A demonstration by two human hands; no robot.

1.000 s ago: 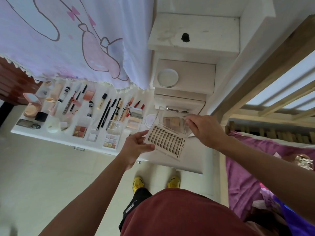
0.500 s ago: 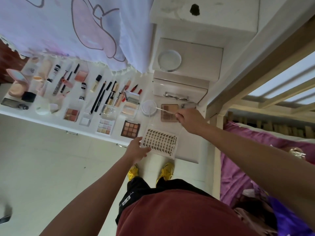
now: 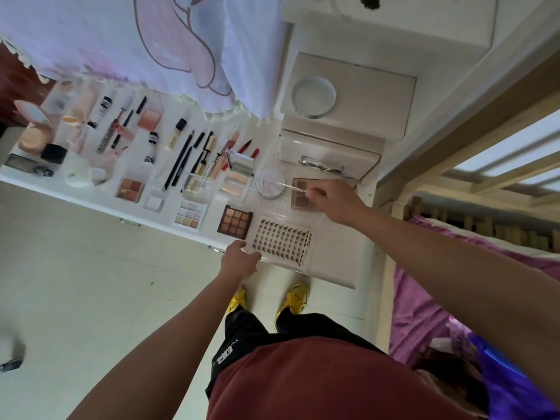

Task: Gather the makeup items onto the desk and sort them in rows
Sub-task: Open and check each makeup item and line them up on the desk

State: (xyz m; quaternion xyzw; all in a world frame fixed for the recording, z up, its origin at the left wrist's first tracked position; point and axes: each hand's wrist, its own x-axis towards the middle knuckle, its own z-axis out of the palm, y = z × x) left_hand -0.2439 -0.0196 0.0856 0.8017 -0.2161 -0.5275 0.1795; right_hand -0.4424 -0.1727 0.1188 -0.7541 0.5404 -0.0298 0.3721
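Left hand (image 3: 241, 260): its grip pinched the near corner of the lash tray (image 3: 281, 242), which sat at the tabletop's (image 3: 339, 262) front edge, touching the nine-pan palette (image 3: 235, 222). Right hand (image 3: 338, 201): grip pinching the clear lid (image 3: 272, 184), tilted up. Bare tabletop lay right of the tray. The curtain (image 3: 151, 40) overhung the back edge.

A clear glossy plastic lid (image 3: 280, 189) tops the lash case (image 3: 283, 242) on the smooth white worktop (image 3: 339, 262), beside a soft printed cloth (image 3: 151, 40).
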